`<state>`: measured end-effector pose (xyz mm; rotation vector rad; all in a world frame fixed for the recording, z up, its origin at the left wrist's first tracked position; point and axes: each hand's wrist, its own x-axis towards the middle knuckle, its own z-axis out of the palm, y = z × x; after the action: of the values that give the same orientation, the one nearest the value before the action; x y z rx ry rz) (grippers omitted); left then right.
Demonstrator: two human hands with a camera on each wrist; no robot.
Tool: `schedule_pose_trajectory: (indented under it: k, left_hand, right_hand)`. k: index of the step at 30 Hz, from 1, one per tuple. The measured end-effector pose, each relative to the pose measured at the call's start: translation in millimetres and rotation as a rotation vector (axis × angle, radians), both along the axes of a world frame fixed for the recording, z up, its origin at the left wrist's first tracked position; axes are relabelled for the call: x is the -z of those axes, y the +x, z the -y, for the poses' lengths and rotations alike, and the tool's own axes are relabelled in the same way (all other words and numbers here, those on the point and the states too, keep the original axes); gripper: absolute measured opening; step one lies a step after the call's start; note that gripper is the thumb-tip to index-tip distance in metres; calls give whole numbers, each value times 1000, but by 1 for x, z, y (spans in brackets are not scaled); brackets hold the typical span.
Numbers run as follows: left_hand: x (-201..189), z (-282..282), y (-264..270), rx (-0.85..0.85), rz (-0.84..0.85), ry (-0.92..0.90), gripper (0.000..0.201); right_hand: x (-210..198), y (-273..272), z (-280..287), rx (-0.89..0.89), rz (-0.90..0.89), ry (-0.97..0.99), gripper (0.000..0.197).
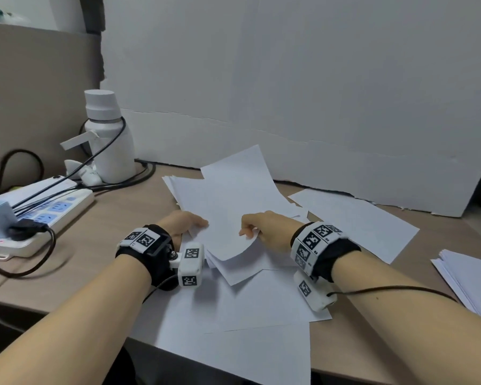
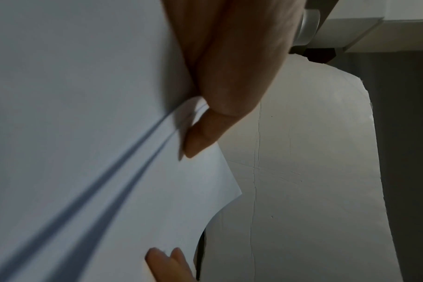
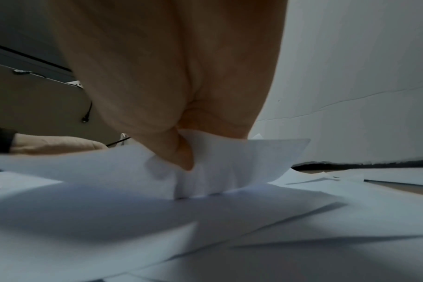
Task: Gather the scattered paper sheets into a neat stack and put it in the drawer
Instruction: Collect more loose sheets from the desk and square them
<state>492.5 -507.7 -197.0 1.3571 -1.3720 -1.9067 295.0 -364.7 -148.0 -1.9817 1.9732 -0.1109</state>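
A loose bundle of white paper sheets (image 1: 228, 201) is lifted off the desk between both hands. My left hand (image 1: 188, 222) grips its left edge, thumb on top; the thumb (image 2: 200, 137) presses on the sheets (image 2: 85, 114) in the left wrist view. My right hand (image 1: 257, 226) pinches the right edge, bending the sheet (image 3: 229, 167) under the thumb (image 3: 181, 152). More sheets (image 1: 247, 315) lie scattered flat on the desk in front of me, and one sheet (image 1: 358, 220) lies to the right. No drawer is in view.
A thin pile of paper (image 1: 472, 279) sits at the desk's right edge. A white bottle (image 1: 106, 134), a power strip (image 1: 39, 215) with plugs and black cables (image 1: 117, 182) crowd the left. A white board (image 1: 317, 93) stands behind the papers.
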Motion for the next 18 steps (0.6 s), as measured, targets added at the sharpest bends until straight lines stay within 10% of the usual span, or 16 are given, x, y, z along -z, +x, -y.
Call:
schedule_pose_trajectory:
  k: [18]
  left_hand:
    - [-9,-11,20,-125,-232,-154,41]
  right_hand:
    - [-39,-95,36,827,486,-398,47]
